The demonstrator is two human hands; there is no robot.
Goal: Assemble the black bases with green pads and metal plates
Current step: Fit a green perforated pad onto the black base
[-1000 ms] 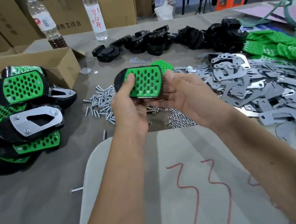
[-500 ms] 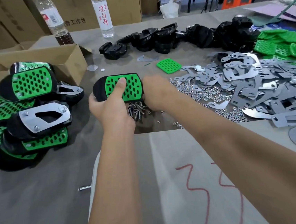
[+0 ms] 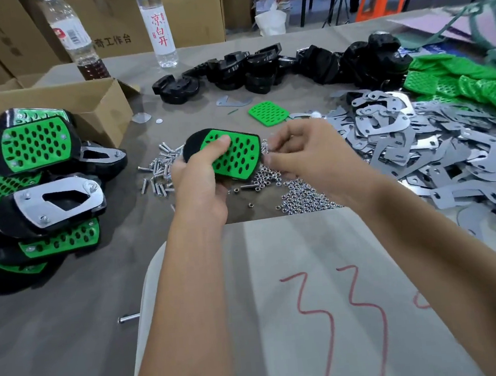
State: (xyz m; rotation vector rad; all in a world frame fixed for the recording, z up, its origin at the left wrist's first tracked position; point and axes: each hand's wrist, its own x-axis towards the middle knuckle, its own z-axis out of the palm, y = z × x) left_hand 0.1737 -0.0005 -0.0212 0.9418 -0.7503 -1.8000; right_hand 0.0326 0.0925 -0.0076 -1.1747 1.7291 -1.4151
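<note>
Left hand [image 3: 201, 186] gripping a black base [image 3: 191, 146] fitted with a green pad [image 3: 236, 154], thumb pressed onto the pad's face, fingers curled underneath; held tilted just above the middle of the tabletop [image 3: 57, 327]. Right hand [image 3: 304, 155] at the pad's right edge, fingers [image 3: 271, 158] curled tight together, seemingly pinching something too small to make out. Beneath both hands, loose screws [image 3: 158, 178] and a heap of nuts [image 3: 299, 198]. Toward the left edge, a stack of finished assemblies [image 3: 40, 183], some pad-up, one showing its metal plate. Along the far edge, a row of bare black bases [image 3: 259, 68]. At the right edge, a spread of metal plates [image 3: 437, 151], with green pads [image 3: 466, 82] piled beyond. One single green pad [image 3: 268, 113] lying flat past the hands. Cardboard box [image 3: 60, 106] and two bottles [image 3: 158, 26] at the far left corner.
</note>
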